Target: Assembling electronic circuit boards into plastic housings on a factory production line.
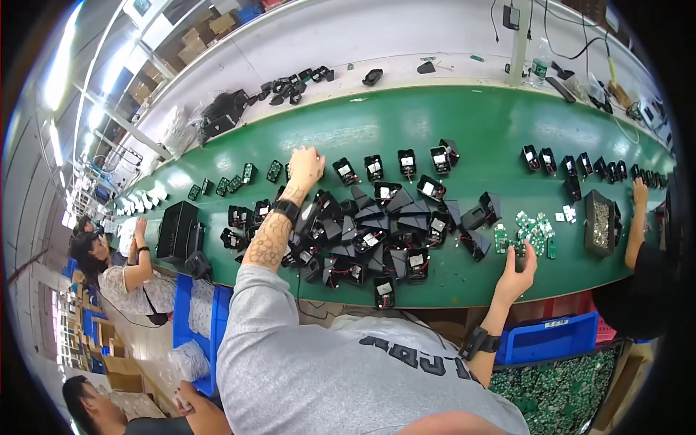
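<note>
My left hand (306,167) reaches over the far row of black plastic housings, its fingers curled together. One housing with a green circuit board (288,172) shows just beside it; whatever lies under the fingers is hidden. Low over the near side of the bench, my right hand (518,271) has thumb and fingers apart, with nothing visible between them. Just past its fingertips lies a loose pile of small green circuit boards (536,230). Between my arms is a heap of black housings (370,217), several with white parts and red wires inside.
A green bench (406,119) runs across, with more housings (549,161) lined up at right. A black crate (178,232) stands left, a grey bin (600,223) right. Blue bins (544,341) sit below the edge. Other people work at both sides; a co-worker's hand (639,191) is at far right.
</note>
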`<state>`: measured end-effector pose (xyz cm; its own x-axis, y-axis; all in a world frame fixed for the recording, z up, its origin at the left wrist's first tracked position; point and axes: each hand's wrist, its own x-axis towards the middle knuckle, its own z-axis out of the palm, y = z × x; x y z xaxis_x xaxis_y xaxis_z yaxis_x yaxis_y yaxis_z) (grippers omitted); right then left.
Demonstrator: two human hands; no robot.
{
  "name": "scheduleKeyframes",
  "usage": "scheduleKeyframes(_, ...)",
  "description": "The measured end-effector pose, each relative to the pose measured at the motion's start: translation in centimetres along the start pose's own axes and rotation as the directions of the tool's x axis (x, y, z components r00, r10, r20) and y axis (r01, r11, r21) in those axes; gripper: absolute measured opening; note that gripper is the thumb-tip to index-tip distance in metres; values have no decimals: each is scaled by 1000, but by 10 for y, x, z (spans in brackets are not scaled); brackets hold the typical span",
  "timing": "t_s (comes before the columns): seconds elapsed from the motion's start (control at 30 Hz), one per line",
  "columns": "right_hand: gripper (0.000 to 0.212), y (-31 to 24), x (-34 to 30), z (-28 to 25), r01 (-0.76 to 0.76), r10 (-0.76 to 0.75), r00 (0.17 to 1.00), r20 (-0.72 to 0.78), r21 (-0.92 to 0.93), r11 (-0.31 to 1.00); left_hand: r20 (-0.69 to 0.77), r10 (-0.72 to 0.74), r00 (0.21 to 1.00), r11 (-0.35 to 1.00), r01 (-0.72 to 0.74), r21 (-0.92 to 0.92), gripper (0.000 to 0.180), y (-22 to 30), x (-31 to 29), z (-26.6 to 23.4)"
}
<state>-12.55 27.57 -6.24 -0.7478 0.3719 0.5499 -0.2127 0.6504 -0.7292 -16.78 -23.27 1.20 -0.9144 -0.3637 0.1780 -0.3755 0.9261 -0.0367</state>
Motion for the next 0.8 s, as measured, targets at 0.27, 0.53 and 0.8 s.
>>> scheduleKeyframes(0.27,32,5,-1,7,-264,231,964,129,468,843,29,62,998,883,-42,-467,47,21,6,40)
scheduleKeyframes(0.53,15,-21,-11,-9,-180,226,974,10,639,747,175,80,981,-52,179,-982,37,44,-46,-46)
scheduleKeyframes(0.8,14,-151,-65,-45,-429,-358,748,559,819,382,157,264,952,-155,202,-967,36,119,-209,-106)
